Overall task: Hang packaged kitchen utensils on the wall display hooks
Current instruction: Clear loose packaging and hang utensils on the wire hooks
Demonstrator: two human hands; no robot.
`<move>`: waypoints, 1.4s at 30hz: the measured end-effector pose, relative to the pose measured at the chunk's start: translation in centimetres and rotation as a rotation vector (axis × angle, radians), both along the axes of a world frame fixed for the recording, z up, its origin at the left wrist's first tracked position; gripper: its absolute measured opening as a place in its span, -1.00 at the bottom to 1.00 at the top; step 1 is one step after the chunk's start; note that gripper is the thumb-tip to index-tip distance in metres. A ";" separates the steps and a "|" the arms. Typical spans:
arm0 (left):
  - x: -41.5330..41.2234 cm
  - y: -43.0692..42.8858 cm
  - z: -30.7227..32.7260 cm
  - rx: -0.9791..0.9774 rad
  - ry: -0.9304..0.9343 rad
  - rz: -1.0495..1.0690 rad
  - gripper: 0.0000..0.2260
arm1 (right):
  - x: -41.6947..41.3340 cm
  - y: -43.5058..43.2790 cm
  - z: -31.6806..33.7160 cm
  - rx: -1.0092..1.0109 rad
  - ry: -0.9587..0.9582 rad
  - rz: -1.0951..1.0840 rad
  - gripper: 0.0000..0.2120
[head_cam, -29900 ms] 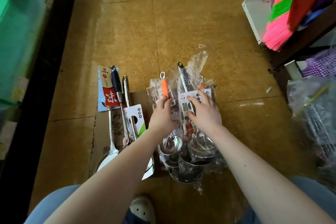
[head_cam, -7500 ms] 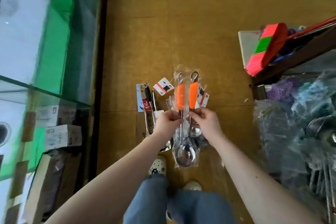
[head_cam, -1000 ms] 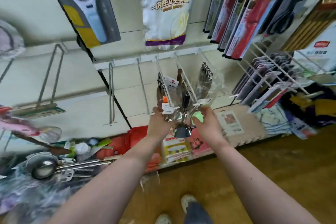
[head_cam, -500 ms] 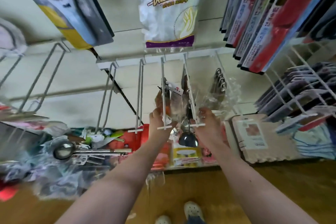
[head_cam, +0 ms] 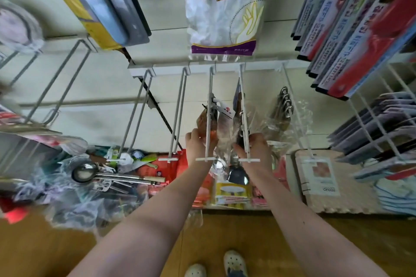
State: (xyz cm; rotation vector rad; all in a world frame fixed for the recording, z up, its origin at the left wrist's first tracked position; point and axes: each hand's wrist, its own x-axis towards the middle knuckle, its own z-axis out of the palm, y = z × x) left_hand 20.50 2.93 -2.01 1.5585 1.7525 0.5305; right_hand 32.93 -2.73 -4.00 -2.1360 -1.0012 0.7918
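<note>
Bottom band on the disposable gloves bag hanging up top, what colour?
Purple band across the bottom of the white gloves bag; the head view shows it best.

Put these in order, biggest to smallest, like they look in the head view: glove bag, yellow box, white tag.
1. Glove bag: largest by far, though it may hang nearer the camera.
2. Yellow box: next.
3. White tag: smallest.

Glossy, crinkled clear plastic wrapping [head_cam: 225, 128] is glinting between the left hand [head_cam: 197, 144] and right hand [head_cam: 255, 146]; a polished metal ladle bowl [head_cam: 238, 176] is shining just below them.
</note>
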 end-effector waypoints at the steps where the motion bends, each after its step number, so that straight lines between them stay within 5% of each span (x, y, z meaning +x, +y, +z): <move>1: 0.1 0.1 -0.1 -0.004 -0.002 -0.002 -0.62 | 0.0 0.0 0.0 0.009 -0.017 0.004 -0.66; 4: 0.3 0.2 -0.3 -0.027 0.001 -0.008 -0.63 | -0.1 0.2 -0.3 0.033 -0.067 0.007 -0.73; 7: 0.7 -0.1 -0.3 -0.042 -0.052 0.014 -0.84 | 0.0 0.3 -0.4 0.070 -0.094 0.024 -0.75; 10: 0.7 -0.1 -0.2 -0.030 -0.075 0.024 -0.75 | 0.0 0.4 -0.4 0.089 -0.111 0.049 -0.76; 24: -0.1 -1.1 0.6 -0.007 -0.093 0.049 -0.93 | 0.1 -0.2 -1.0 0.035 -0.155 0.066 -0.80; 42: -5.8 -9.4 1.9 0.138 -0.055 -0.158 -0.82 | -5.5 -9.2 3.3 0.022 -0.163 0.017 -0.67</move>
